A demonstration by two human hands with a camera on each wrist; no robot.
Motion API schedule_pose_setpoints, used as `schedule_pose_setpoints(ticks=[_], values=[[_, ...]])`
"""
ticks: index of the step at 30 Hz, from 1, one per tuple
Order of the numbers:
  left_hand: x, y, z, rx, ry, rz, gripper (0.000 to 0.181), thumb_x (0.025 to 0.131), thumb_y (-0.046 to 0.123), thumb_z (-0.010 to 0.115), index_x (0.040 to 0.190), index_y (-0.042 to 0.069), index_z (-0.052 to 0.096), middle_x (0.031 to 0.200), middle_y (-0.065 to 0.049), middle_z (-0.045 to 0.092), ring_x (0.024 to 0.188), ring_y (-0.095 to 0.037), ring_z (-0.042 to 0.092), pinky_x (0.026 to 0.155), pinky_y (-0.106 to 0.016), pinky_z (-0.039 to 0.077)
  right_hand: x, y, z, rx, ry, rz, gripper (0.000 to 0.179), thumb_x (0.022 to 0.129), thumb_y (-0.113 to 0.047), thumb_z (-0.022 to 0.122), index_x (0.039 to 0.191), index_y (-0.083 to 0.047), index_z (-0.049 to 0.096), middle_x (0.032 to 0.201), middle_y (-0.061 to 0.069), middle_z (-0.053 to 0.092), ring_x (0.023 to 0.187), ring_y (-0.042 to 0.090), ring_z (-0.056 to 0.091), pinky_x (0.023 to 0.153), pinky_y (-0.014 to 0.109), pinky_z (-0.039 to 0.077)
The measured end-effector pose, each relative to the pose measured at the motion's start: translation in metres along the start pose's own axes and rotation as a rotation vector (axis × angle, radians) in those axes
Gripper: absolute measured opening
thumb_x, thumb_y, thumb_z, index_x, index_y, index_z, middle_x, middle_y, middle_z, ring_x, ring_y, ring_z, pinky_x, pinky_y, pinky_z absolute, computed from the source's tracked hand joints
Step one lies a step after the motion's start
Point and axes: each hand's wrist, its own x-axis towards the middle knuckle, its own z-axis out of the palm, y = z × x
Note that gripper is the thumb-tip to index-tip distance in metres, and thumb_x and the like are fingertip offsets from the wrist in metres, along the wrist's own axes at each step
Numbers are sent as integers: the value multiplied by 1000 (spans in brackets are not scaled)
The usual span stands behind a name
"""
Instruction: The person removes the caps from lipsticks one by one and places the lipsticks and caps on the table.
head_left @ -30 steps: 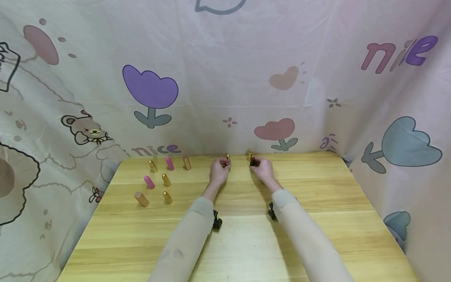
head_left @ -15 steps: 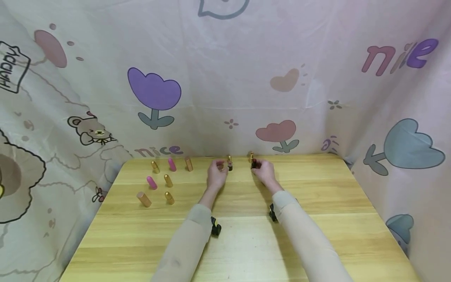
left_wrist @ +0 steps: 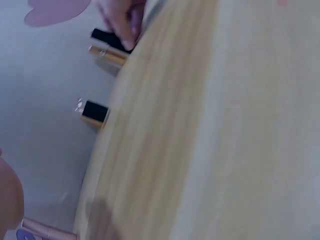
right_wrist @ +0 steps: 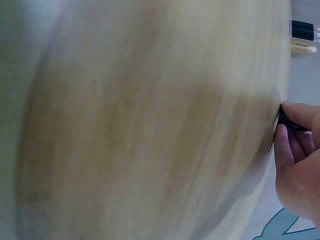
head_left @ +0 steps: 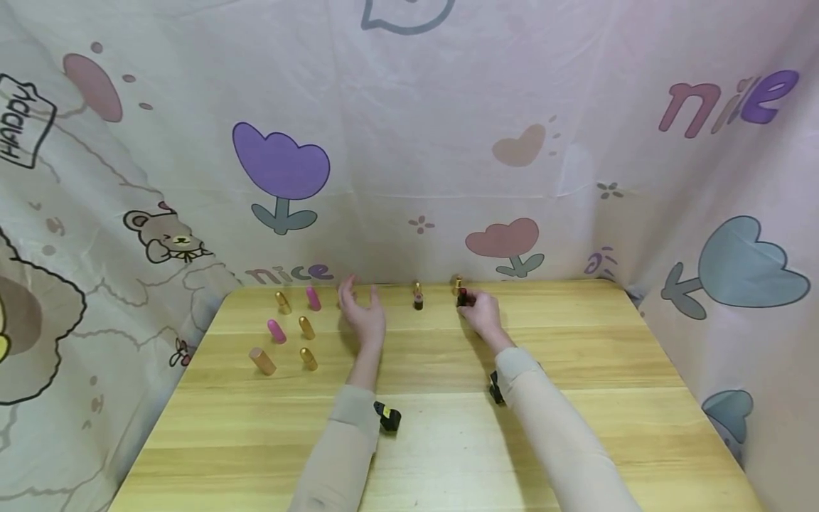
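Observation:
My right hand pinches a black lipstick tube, which stands at the table's back edge just before a gold lipstick tube. To its left is a short black lipstick tube with a clear top, and a gold one stands behind it. My left hand has its fingers spread and grips nothing. In the head view it covers a rose-gold tube, which shows at the bottom corner of the left wrist view. In the right wrist view, thumb and fingers close on the black tube.
On the left of the wooden table stand gold bullet-shaped tubes, pink tubes and a larger rose-gold tube. A printed curtain hangs right behind the back edge.
My left hand has let go of the short black tube, leaving it standing, and has moved left with its fingers spreading. The right hand stays at its tube.

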Motion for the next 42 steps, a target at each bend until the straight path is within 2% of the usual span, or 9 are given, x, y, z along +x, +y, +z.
schedule_pose_setpoints(ticks=[3,7,10,13,19,23,31,36,42], values=[[11,-3,-3,-37,93,13,55,94,-2,69,145,-5,49,155,-24,42,145,-35,41,126,-45,34,0,1,0,-8,0,3,39,89,3,75,127,8,68,119,24,73,114,37,70,104,45,57],[24,-10,-7,-40,146,-15,60,93,-7,68,148,-4,45,157,-23,39,148,-33,37,127,-43,31,2,2,1,-17,-5,5,39,90,3,74,128,7,67,121,24,72,115,37,69,104,46,57],[32,-15,-10,-37,138,-66,60,93,-8,67,148,-4,44,157,-22,40,149,-33,37,127,-43,32,2,2,1,-14,-6,7,39,90,2,74,129,6,68,122,24,72,116,37,68,104,46,57],[38,-20,-12,-16,101,-161,57,95,-6,66,148,-4,44,156,-19,40,148,-34,38,125,-41,36,2,2,2,-6,-2,7,38,90,3,75,128,6,68,121,24,72,115,37,69,104,46,57],[43,-28,-13,-51,59,-275,46,98,-9,60,141,-8,47,147,-24,48,144,-36,44,123,-36,38,2,3,2,-4,6,8,37,90,2,76,126,6,69,119,23,73,114,36,69,103,46,57],[44,-35,-12,-76,79,-299,37,96,-15,56,133,-9,51,135,-24,55,137,-34,51,118,-34,45,2,3,2,-9,5,0,37,90,2,76,126,7,69,119,24,73,115,36,69,103,47,57],[44,-39,-14,-28,98,-286,31,97,-15,57,126,-7,57,123,-25,61,120,-35,59,110,-40,52,-1,1,1,-4,9,10,38,87,-6,82,121,6,71,117,24,74,110,37,70,101,47,57],[44,-38,-17,-42,93,-291,31,98,-13,57,128,-5,58,123,-24,61,121,-34,59,110,-38,52,-4,-4,-1,-9,2,27,40,87,-14,83,120,6,71,114,24,74,107,38,70,99,49,57],[44,-39,-21,-78,82,-329,33,101,-10,55,133,-3,56,131,-23,61,128,-33,58,112,-34,51,-9,-6,-3,69,-18,45,55,88,-15,82,134,7,62,125,26,69,115,40,66,103,50,56]])
